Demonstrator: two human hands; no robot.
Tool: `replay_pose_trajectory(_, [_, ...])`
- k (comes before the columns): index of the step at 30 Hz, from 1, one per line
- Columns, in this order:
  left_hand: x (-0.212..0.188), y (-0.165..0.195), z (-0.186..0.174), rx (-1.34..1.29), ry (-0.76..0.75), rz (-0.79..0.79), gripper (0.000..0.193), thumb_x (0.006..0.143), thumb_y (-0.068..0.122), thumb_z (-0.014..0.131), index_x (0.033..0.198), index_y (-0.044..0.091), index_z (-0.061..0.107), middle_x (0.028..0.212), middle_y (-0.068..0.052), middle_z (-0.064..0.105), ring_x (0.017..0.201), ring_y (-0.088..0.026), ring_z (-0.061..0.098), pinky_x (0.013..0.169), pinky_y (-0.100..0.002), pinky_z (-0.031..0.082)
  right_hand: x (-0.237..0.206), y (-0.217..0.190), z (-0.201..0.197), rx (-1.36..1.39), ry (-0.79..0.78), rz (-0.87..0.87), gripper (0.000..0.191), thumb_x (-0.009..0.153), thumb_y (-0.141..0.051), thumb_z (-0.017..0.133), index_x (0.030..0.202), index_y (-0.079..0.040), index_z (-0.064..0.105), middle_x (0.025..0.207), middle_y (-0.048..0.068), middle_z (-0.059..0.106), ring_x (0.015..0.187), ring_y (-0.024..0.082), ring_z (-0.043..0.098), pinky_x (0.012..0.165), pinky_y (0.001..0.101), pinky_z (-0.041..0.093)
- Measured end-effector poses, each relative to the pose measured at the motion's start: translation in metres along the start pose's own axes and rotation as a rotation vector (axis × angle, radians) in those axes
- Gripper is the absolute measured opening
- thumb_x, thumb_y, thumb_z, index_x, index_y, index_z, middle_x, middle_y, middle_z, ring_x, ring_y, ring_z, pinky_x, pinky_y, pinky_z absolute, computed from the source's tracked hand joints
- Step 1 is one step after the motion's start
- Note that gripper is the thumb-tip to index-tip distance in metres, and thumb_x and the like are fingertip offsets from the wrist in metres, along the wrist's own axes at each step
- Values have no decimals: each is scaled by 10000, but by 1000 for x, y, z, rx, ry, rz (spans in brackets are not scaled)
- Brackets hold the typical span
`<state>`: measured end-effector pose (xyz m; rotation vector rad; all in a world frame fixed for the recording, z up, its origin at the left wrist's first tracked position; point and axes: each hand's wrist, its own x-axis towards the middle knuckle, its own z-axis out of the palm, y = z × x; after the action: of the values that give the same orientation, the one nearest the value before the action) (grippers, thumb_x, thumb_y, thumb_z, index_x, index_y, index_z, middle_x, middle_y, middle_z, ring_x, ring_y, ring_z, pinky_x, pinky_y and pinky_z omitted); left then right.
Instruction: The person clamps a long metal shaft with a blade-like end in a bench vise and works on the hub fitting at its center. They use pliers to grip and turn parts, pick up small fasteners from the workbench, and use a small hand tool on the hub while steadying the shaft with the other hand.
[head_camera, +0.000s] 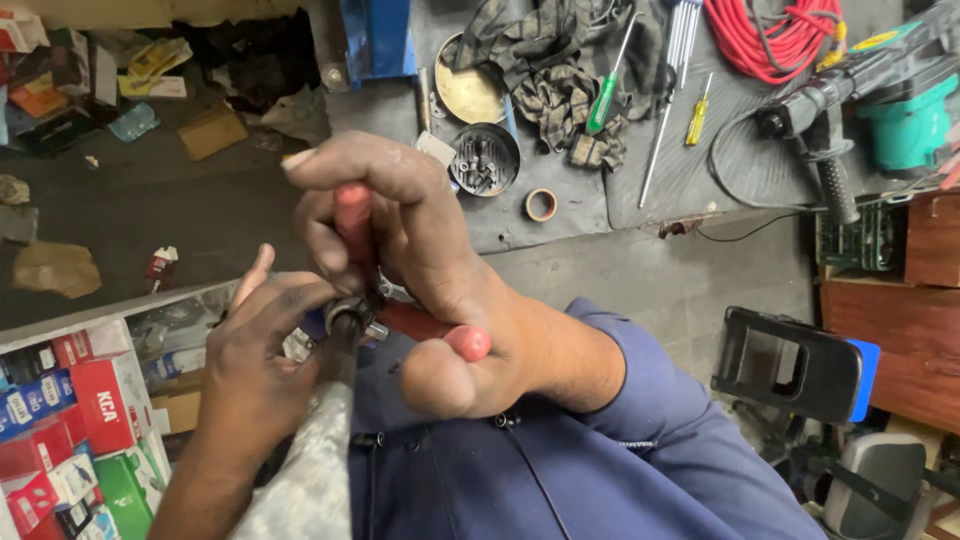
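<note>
My right hand (430, 250) is closed around the red handles of a pair of pliers (352, 222), one handle end (468, 343) sticking out below my palm. The plier jaws meet a small metal fitting (350, 322) at the end of a grey speckled pipe (312, 450) that runs down toward me. My left hand (255, 350) grips the pipe end and fitting from the left, fingers wrapped around it. I wear a blue long-sleeved garment.
A dark mat on the floor holds a round tin of small metal parts (484, 158), a tape roll (541, 204), green (606, 95) and yellow (698, 118) screwdrivers, a red cable coil (770, 35), a green power drill (880, 95). Coloured boxes (70, 420) lie at left, a black stool (790, 362) at right.
</note>
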<state>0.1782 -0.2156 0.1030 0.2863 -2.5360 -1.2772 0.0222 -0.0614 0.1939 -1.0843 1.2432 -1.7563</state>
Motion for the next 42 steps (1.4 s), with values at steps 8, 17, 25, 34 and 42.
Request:
replay_pose_trajectory(8, [0, 3, -8, -53, -1, 40, 511, 682, 23, 811, 1171, 105, 687, 1141, -55, 738, 1087, -243, 716, 1251, -582, 331, -12, 6, 20, -11, 112, -50, 870, 992, -624, 590, 1553, -96, 185, 1109, 61, 386, 895, 136, 431, 797, 258, 394])
replay_pose_trajectory(17, [0, 0, -20, -71, -27, 111, 478, 704, 67, 831, 1160, 126, 701, 1153, -30, 746, 1089, -226, 717, 1242, -600, 313, -12, 27, 54, -1, 232, -370, 695, 939, -535, 667, 1449, -177, 359, 1065, 76, 424, 871, 171, 441, 792, 314, 421])
replay_pose_trajectory(25, [-5, -5, -31, -86, -37, 189, 530, 774, 205, 862, 1261, 99, 679, 1124, -84, 729, 1068, -264, 706, 1215, -562, 381, -8, 38, 79, -10, 537, -375, 633, 886, -601, 757, 1120, -140, 392, 867, 74, 417, 702, 184, 433, 596, 340, 434])
replay_pose_trajectory(34, [-9, -18, -39, -139, -30, 217, 496, 816, 205, 866, 1265, 80, 696, 1137, -111, 733, 1074, -279, 717, 1220, -557, 398, -21, 50, 86, 148, 768, -265, 725, 815, -756, 634, 1075, -111, 425, 779, 53, 430, 563, 158, 432, 533, 339, 433])
replay_pose_trajectory(42, [-12, -20, -43, -140, -4, 242, 456, 829, 167, 861, 1248, 85, 701, 1175, -82, 744, 1080, -253, 725, 1223, -564, 389, -3, 58, 83, 176, 679, -375, 543, 1038, -612, 562, 1014, -77, 475, 695, 49, 439, 491, 142, 405, 414, 295, 387])
